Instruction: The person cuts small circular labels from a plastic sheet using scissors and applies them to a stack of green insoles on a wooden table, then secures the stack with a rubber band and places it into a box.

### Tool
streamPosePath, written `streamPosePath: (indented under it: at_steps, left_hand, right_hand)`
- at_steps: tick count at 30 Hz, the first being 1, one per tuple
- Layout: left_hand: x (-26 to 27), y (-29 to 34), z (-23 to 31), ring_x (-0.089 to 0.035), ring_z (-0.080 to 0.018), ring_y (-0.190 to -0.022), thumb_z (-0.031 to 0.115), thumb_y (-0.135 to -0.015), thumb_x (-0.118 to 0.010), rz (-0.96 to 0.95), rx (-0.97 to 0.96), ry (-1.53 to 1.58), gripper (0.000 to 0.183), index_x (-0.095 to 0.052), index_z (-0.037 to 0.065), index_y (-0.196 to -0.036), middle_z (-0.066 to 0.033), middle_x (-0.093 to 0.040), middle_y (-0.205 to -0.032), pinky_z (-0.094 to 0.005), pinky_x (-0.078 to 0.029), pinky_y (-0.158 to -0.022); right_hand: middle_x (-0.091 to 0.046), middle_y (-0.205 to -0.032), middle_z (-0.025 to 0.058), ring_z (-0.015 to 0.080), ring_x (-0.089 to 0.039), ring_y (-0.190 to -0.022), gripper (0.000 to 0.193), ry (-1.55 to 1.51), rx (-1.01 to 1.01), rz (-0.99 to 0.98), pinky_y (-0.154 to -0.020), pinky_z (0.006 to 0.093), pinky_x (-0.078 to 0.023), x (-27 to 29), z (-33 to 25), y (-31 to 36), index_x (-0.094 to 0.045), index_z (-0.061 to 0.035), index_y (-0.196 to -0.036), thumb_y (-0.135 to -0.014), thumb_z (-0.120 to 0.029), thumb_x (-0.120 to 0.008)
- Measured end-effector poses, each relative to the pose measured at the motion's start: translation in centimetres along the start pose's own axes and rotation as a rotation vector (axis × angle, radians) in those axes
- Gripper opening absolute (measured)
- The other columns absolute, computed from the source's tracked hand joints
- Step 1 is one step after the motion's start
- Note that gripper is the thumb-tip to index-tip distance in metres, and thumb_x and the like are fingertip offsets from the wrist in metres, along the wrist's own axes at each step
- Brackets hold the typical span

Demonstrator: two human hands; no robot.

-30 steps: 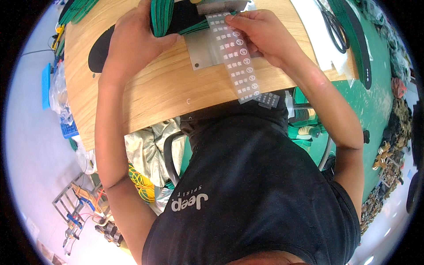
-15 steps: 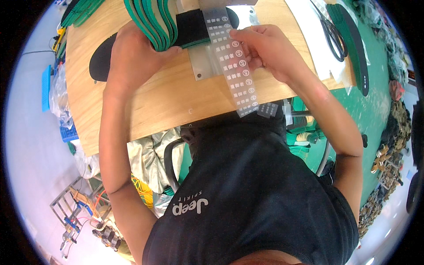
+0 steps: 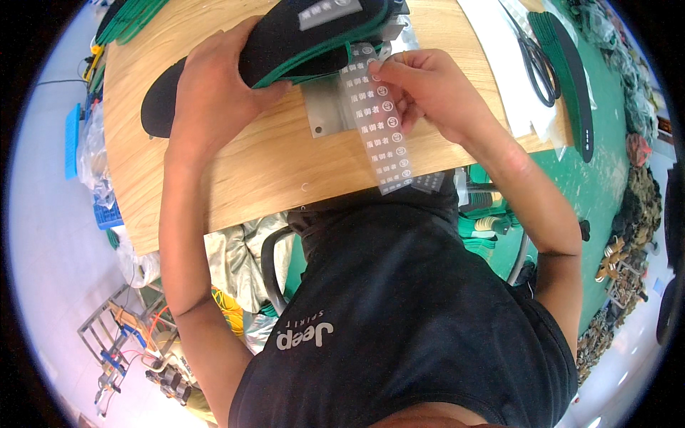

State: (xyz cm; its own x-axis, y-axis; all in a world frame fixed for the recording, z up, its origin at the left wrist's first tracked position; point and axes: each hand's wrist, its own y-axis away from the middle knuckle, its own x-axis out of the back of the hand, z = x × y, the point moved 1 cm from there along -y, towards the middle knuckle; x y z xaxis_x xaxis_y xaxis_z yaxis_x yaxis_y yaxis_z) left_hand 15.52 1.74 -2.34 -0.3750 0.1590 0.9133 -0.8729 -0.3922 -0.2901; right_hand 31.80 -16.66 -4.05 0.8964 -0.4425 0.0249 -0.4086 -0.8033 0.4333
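My left hand (image 3: 214, 89) is wrapped round the near side of a few black insoles with green edges (image 3: 292, 43), tilted over the table. A small grey printed label (image 3: 330, 13) lies on the top insole's black face. Under that hand another black insole (image 3: 158, 107) rests flat on the wood, partly covered. My right hand (image 3: 432, 89) pinches the upper part of a clear strip of white-printed transfer labels (image 3: 382, 135), which hangs down past the table edge. Beneath the strip and the insoles, a flat metal plate (image 3: 325, 114) shows in part.
The wooden table (image 3: 235, 171) has its near edge before my body. To the right lie black scissors (image 3: 539, 60) on white sheets (image 3: 492, 64), beside a stack of green-edged insoles (image 3: 571, 85). More insoles (image 3: 128, 18) sit at the far left corner. A small dark label piece (image 3: 429, 182) hangs near my lap.
The insoles in my left hand have tipped from edge-on to showing the black top face with its label. The label strip's top has dropped lower, with my right hand slightly lower too.
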Motion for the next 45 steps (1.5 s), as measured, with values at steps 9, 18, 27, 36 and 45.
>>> streamPosePath:
  at_steps: [9,18,27,36,45]
  left_hand:
    - [0.1,0.1,0.1,-0.058,-0.0328,-0.109,0.022,-0.063,-0.081,-0.007,0.006,0.034,0.070,-0.054,0.005,-0.126,-0.0177,-0.061,-0.117,-0.0375,-0.044,-0.095]
    - [0.1,0.3,0.1,-0.060,-0.0333,-0.102,0.024,-0.061,-0.082,0.013,0.049,0.009,0.070,-0.056,0.006,-0.124,-0.0166,-0.064,-0.108,-0.0383,-0.045,-0.090]
    - [-0.1,0.5,0.3,-0.057,-0.0348,-0.095,0.020,-0.061,-0.081,0.026,0.024,0.029,0.067,-0.056,0.003,-0.121,-0.0165,-0.061,-0.094,-0.0407,-0.045,-0.086]
    - [0.1,0.5,0.5,-0.058,-0.0338,-0.091,0.019,-0.061,-0.081,0.024,0.015,0.066,0.066,-0.056,0.002,-0.119,-0.0159,-0.060,-0.091,-0.0396,-0.045,-0.083]
    - [0.0,0.2,0.2,-0.057,-0.0356,-0.091,0.020,-0.062,-0.080,0.005,0.001,0.102,0.067,-0.055,0.001,-0.121,-0.0170,-0.059,-0.091,-0.0411,-0.044,-0.084]
  right_hand:
    - [-0.061,-0.064,0.0040,0.0095,-0.057,-0.048,0.035,0.024,0.055,0.020,-0.041,0.0194,-0.045,-0.3,0.0,0.4,-0.064,0.0010,-0.082,-0.089,-0.033,-0.063]
    - [-0.060,-0.065,0.0038,0.0089,-0.056,-0.050,0.032,-0.045,0.043,0.016,-0.043,0.0195,-0.044,-0.5,-0.3,1.3,-0.065,0.0014,-0.082,-0.088,-0.030,-0.063]
    - [-0.062,-0.068,0.0033,0.0097,-0.057,-0.055,0.022,-0.009,0.252,0.090,-0.049,0.0227,-0.045,-0.7,-0.8,1.4,-0.065,0.0008,-0.084,-0.089,-0.020,-0.060]
    - [-0.066,-0.085,0.0028,0.0080,-0.061,-0.072,0.018,-0.115,0.485,0.242,-0.064,0.0205,-0.047,6.7,0.0,2.8,-0.064,-0.0003,-0.097,-0.093,-0.016,-0.057]
    - [-0.065,-0.082,0.0016,0.0078,-0.058,-0.072,0.016,-0.009,0.511,0.225,-0.065,0.0217,-0.046,7.4,-1.4,1.0,-0.063,-0.0020,-0.095,-0.093,-0.017,-0.057]
